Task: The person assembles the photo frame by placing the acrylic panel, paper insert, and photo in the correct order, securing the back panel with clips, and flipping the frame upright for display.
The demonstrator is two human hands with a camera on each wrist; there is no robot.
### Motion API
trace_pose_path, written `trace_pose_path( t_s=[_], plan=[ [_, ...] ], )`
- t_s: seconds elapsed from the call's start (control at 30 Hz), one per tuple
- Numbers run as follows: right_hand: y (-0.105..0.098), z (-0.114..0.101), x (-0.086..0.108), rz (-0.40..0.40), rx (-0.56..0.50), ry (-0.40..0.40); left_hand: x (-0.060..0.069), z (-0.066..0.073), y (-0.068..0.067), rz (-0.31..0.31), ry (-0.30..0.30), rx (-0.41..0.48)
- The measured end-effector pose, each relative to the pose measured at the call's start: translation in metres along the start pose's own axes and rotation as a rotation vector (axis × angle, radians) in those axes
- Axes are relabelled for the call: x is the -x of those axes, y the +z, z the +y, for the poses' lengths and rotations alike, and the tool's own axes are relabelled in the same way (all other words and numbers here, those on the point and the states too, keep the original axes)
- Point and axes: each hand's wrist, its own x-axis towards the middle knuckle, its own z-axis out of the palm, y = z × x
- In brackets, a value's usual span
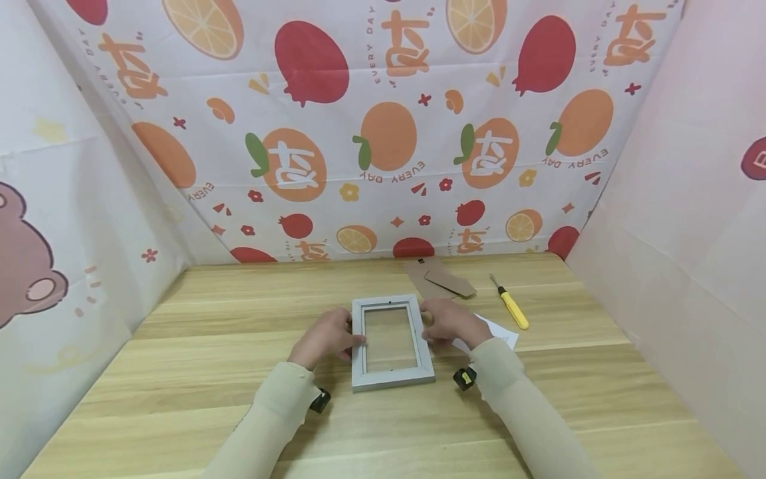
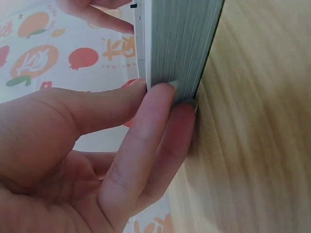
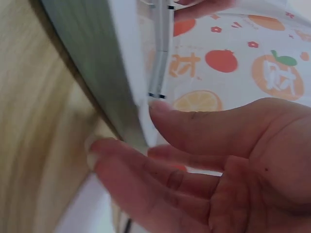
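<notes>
As I look down on one wooden worktop [image 1: 179,346], my two hands share one pale grey frame [image 1: 393,378], which I take as the clock's centre. Starting from the left, my left hand [image 1: 326,338] sits at nine o'clock, gripping a long side, thumb on the upper face and fingertips against the outer edge. One black wrist device [image 1: 320,400] shows at eight. The frame itself lies on the worktop, its two short ends at twelve and six; wood grain shows through its single window. Toward one o'clock are two brown board pieces [image 1: 450,285], the narrower across the wider; I cannot tell whether they are joined. Between two and three, my right hand [image 1: 450,321] holds the opposite long side, thumb at the upper face, fingers by the outer edge and partly blurred close up. A second black device [image 1: 465,378] sits at four. One white paper [image 1: 503,334] lies at three, partly hidden by my right arm. Farthest right, between two and three, lies one yellow-handled screwdriver [image 1: 513,309], its shaft pointing to eleven.
</notes>
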Motion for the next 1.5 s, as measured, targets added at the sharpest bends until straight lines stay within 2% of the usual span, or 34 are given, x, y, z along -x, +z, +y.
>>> trace_pose_path(
  t_s=[0.1, 0.3, 0.5, 0.6, 0.77, 0.97, 1.2, 1.5],
  plan=[
    [-0.006, 0.006, 0.01, 0.038, 0.057, -0.03, 0.0, 0.001, 0.0, -0.009, 0.006, 0.01],
    [-0.017, 0.026, 0.039, 0.134, 0.258, -0.107, -0.001, 0.001, 0.001, -0.022, -0.001, 0.023],
    [-0.018, 0.042, 0.056, 0.139, 0.365, -0.114, -0.002, 0.002, -0.001, -0.029, -0.007, 0.043],
    [-0.016, 0.046, 0.061, 0.108, 0.392, -0.091, -0.002, 0.001, -0.001, -0.034, -0.01, 0.04],
    [-0.014, 0.051, 0.063, 0.029, 0.414, -0.037, -0.003, 0.0, 0.0, -0.035, -0.017, 0.029],
    [-0.012, 0.05, 0.06, -0.015, 0.413, 0.002, -0.002, -0.001, -0.002, -0.033, -0.011, 0.026],
    [-0.007, 0.047, 0.059, -0.002, 0.453, 0.014, -0.001, -0.002, -0.003, -0.031, -0.006, 0.014],
    [-0.002, 0.046, 0.057, 0.042, 0.479, -0.019, 0.0, -0.002, -0.002, -0.019, -0.003, 0.012]
  ],
)
